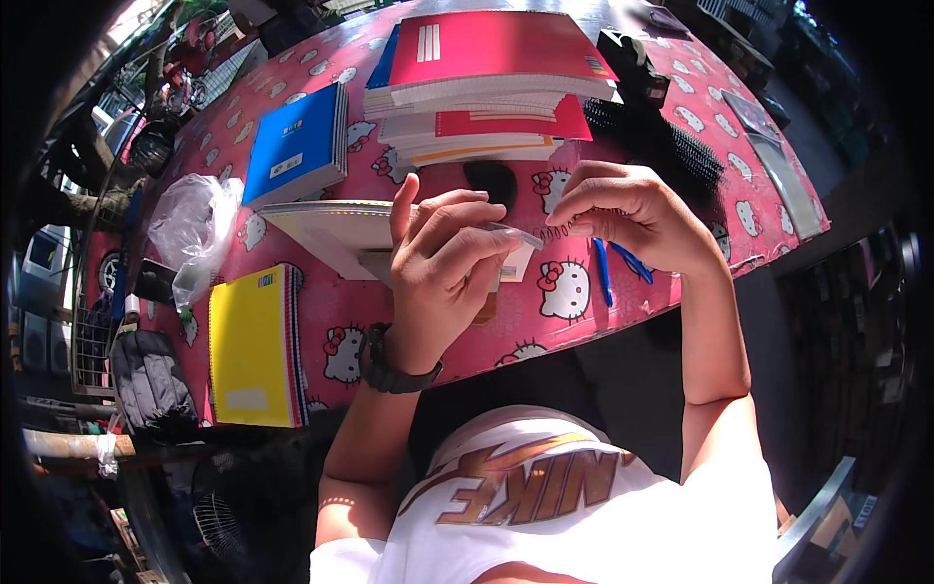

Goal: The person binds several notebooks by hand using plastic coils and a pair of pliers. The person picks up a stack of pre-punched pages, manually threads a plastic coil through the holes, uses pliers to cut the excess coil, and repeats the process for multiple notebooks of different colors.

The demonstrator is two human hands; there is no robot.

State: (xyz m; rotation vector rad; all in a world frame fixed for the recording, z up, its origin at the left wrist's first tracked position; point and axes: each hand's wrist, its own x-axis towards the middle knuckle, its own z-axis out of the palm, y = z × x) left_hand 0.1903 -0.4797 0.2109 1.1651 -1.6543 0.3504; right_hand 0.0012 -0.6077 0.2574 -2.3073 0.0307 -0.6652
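In front of me a thin dark spiral binding coil [556, 233] is pinched between the fingertips of my right hand [637, 214]. My left hand [448, 258] grips a short translucent piece [527, 237], whose end meets the coil; what it is exactly cannot be made out. Behind my left hand stands a pale notebook block [336, 234] with a row of holes or coil along its top edge, partly hidden by the hand. Below my right hand lie a blue pen-like stick [603, 273] and a blue-handled tool [637, 263], its kind unclear.
A tall stack of red-covered notebooks [496, 49] stands at the back. Blue notebooks [297, 141] and a yellow spiral notebook [253, 346] lie left, near a clear plastic bag [195, 229]. Black coils [671, 151] are heaped right. Pink patterned cloth [336, 302] covers the table.
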